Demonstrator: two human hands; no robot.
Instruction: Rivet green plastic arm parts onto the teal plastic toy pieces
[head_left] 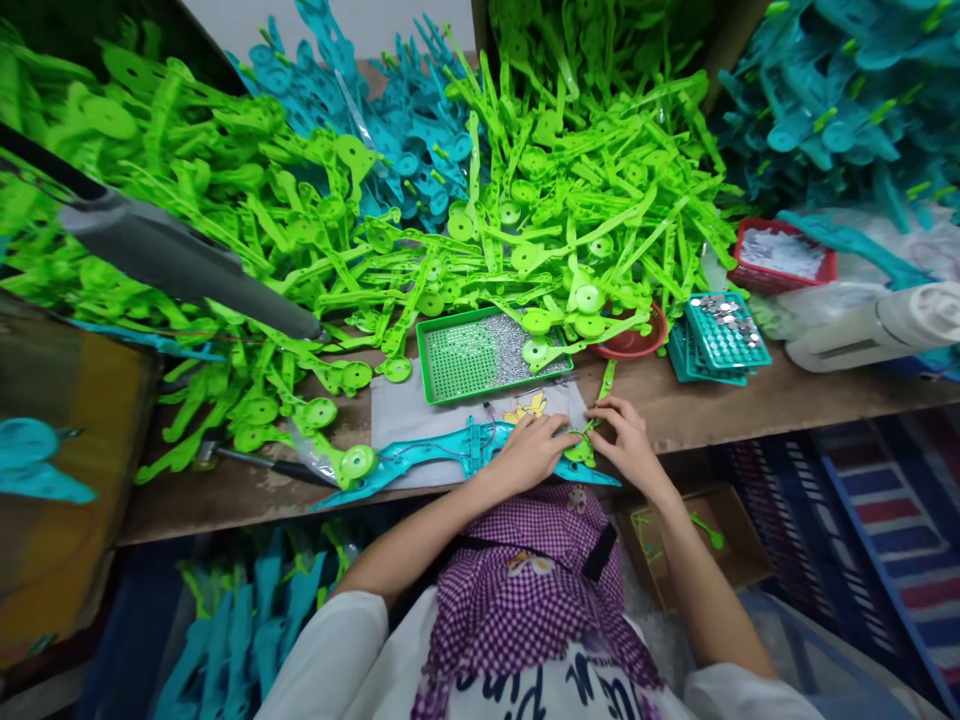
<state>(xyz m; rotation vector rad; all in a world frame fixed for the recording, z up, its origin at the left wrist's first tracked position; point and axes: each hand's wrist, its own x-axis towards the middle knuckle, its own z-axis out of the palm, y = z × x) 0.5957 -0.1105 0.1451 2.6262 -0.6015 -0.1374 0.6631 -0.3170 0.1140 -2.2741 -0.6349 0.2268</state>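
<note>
A long blue plastic bow-shaped piece point(420, 452) lies across the table edge before me, with thin dark wires near its middle block. My left hand point(531, 452) lies over its right part, fingers curled down around it. At that right end sits a green plastic piece point(581, 450), between my two hands. The fingers of my right hand point(627, 440) are bent and pinch at this green piece. Both hands' fingertips are close together there, and they partly hide what they grip. Under the blue piece is a grey cloth point(397, 405) with a yellow print.
Behind the hands stands a green tray point(457, 362) of small silver parts. Heaps of green pieces point(600, 180) fill the back. A grey power tool point(187, 262) slants in from the left. At right are teal trays point(724, 335), a red basket point(784, 255) and a white bottle point(877, 325).
</note>
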